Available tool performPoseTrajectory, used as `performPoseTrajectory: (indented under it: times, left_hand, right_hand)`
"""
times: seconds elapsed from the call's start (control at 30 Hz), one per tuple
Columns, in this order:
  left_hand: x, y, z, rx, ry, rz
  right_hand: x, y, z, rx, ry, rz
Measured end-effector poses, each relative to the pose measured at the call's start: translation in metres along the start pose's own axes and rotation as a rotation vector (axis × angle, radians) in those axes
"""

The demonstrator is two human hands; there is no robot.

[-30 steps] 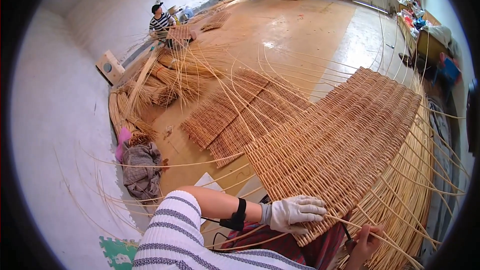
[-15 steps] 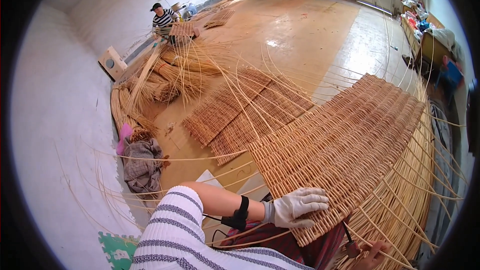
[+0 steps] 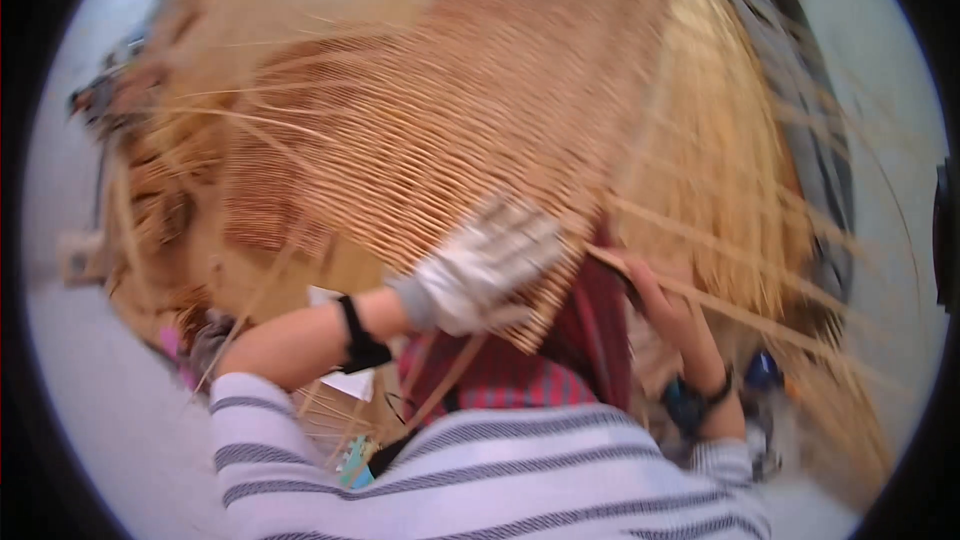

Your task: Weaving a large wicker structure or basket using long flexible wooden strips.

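At the far left, blurred bundles of brown rods (image 3: 160,210) lie near the wall, with a pink item (image 3: 172,342) and a greyish cloth (image 3: 208,338) below them. Next comes a darker woven mat (image 3: 262,195), partly covered by the large woven panel (image 3: 430,155), which slants across the middle with its near corner over a red striped cloth (image 3: 530,385). The gloved left hand (image 3: 485,265) lies palm down near that corner, fingers extended, clasping nothing. Just beside the panel's right edge, the bare right hand (image 3: 665,295) bends its fingers near a pale rod (image 3: 780,326); blur hides whether it grips anything, so I cannot tell. Farther right spreads a heap of straw-coloured rods (image 3: 725,205).
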State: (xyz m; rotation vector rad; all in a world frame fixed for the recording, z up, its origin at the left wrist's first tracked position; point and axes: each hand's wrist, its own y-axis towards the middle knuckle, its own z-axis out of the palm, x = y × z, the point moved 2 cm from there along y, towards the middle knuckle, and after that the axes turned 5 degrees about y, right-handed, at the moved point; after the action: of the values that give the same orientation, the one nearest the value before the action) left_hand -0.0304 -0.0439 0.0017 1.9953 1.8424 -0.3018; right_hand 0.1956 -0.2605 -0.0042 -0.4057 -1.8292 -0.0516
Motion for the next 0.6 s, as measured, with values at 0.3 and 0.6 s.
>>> performPoseTrajectory:
  times: [0.3, 0.6]
  left_hand:
    - [-0.004, 0.016, 0.002, -0.027, 0.030, -0.040]
    - [0.000, 0.015, 0.005, -0.016, 0.082, -0.027]
  right_hand:
    - [-0.004, 0.012, -0.014, 0.045, 0.189, 0.138]
    - [-0.003, 0.014, -0.015, 0.029, -0.032, 0.037]
